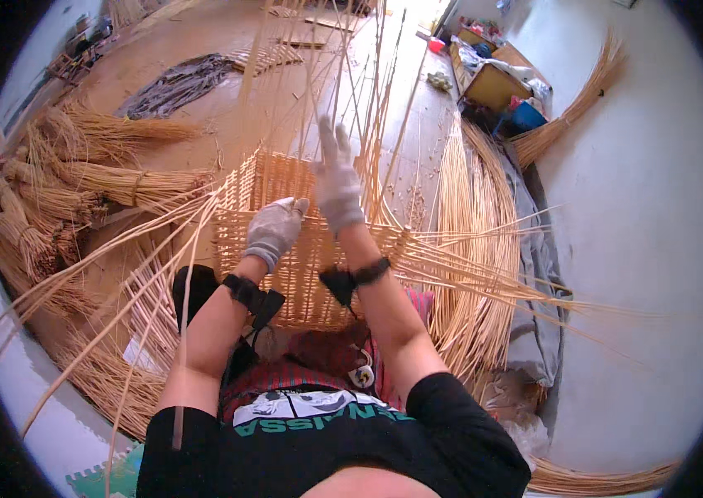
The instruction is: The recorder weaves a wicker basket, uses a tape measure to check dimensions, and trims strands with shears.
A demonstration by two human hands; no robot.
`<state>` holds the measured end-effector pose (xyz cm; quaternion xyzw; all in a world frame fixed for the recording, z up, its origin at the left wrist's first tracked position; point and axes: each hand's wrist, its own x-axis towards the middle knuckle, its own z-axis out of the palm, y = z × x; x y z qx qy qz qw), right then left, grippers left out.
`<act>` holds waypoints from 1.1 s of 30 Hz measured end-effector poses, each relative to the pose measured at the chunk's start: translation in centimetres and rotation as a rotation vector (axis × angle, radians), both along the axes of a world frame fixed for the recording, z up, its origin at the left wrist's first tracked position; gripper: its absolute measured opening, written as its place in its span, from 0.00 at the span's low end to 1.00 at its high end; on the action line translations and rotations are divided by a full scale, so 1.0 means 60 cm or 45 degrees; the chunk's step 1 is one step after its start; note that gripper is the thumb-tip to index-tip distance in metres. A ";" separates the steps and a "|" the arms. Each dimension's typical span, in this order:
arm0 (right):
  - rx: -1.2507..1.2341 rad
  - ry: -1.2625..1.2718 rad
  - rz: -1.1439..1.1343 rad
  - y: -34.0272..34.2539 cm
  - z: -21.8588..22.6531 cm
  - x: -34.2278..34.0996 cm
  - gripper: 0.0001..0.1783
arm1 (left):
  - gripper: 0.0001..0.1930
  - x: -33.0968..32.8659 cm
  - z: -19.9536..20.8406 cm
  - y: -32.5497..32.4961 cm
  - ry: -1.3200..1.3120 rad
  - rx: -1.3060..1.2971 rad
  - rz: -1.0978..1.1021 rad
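Note:
A square wicker basket [310, 278], partly woven from pale rods, stands in front of my lap. Long loose rods [380, 108] rise from its far side, and others fan out left and right from its near corners. My left hand [275, 230], in a light grey glove, is closed at the near rim, thumb and fingers together on a wicker rod there; the rod is mostly hidden. To the right of it my right hand [338, 181], also gloved, is raised over the basket with fingers stretched upward, beside the upright rods. Whether its palm touches a rod cannot be made out.
Tied bundles of wicker rods [131, 184] lie piled at the left. More long rods [476, 274] are spread at the right on grey sheeting [536, 328]. A dark heap [177, 85] lies farther off. A cluttered wooden desk [488, 85] and a leaning bundle [571, 116] stand by the wall.

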<state>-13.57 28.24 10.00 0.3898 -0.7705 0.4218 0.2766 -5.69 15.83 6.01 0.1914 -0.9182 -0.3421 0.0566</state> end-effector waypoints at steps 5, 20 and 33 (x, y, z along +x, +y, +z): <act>-0.966 -0.638 0.319 0.097 -0.038 0.039 0.17 | 0.26 0.025 0.025 0.009 0.053 0.169 0.032; -0.471 -0.767 -0.242 0.304 -0.001 0.011 0.19 | 0.38 0.006 0.020 0.163 0.048 -0.677 -0.393; 0.170 -0.451 -0.158 0.243 0.007 0.109 0.15 | 0.14 0.111 -0.043 0.029 0.651 0.409 -0.144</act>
